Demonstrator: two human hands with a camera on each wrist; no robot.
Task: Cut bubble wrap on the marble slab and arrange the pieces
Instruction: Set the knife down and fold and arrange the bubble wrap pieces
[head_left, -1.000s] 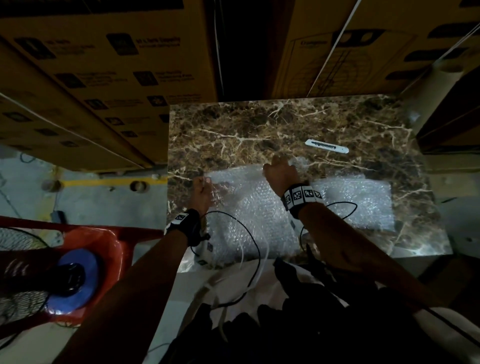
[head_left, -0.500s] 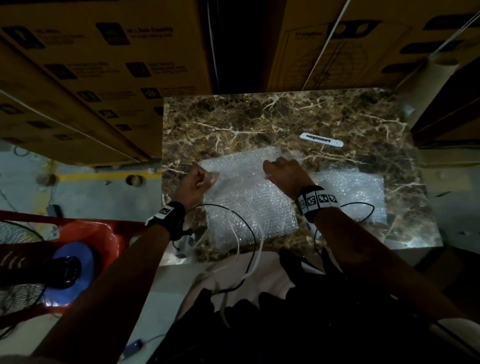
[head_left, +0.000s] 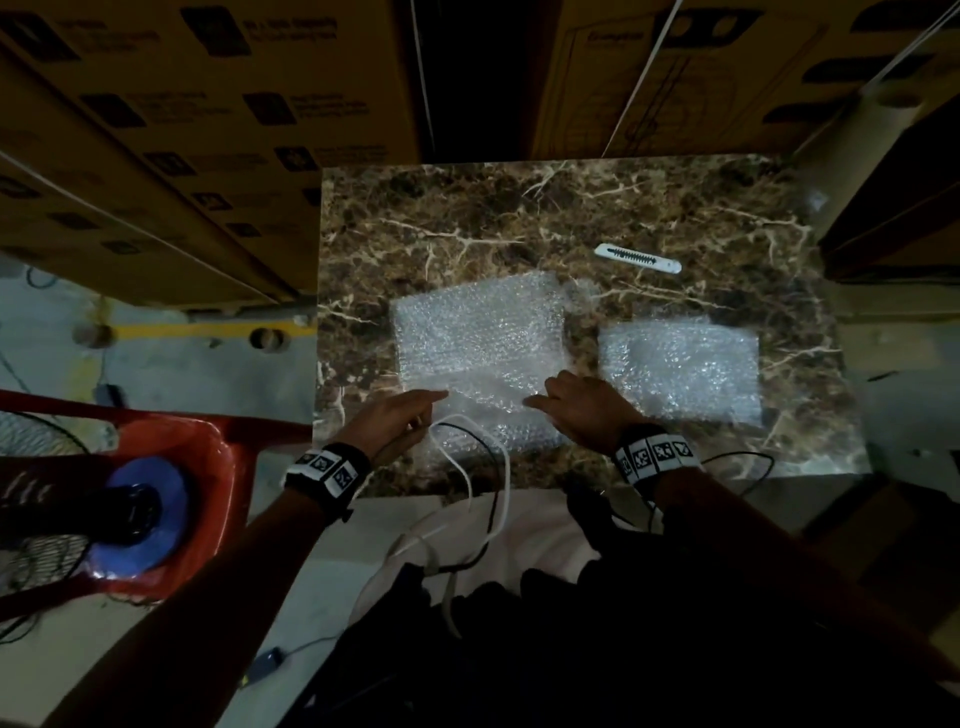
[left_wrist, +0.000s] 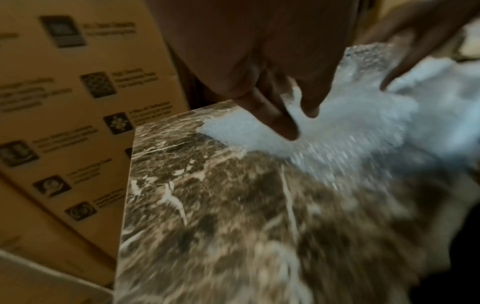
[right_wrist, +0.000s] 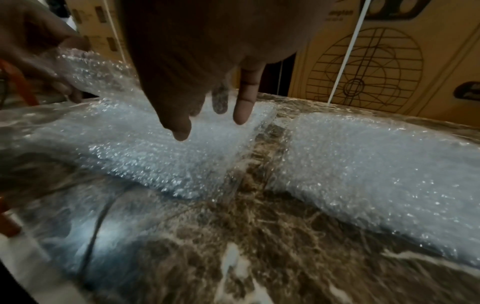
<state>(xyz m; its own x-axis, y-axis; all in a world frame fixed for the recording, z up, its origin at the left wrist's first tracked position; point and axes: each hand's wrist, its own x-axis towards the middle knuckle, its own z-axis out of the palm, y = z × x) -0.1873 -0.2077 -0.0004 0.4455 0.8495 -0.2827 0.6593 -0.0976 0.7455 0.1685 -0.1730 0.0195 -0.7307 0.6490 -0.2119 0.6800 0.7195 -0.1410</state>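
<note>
A large bubble wrap sheet (head_left: 480, 353) lies on the marble surface (head_left: 519, 218) under both hands, left hand (head_left: 395, 423) and right hand (head_left: 582, 410), fingers straight and gripping nothing. A smaller piece (head_left: 680, 369) lies just right of the right hand. Only the head view shows the white cutter (head_left: 638, 259) beyond it.

Two bubble wrap pieces, a large piece (head_left: 480, 338) and a small piece (head_left: 680, 369), one white cutter (head_left: 638, 259), one marble slab (head_left: 467, 218), and two hands.

Dim overall; light falls mainly on the brown veined marble desk (head_left: 519, 218), w/ glare at its near right corner. Surroundings sink into shadow, wide-angle bending at edges. Left wrist view heavily motion-blurred; clear bubble wrap sheet (right_wrist: 161, 156) glints.
</note>
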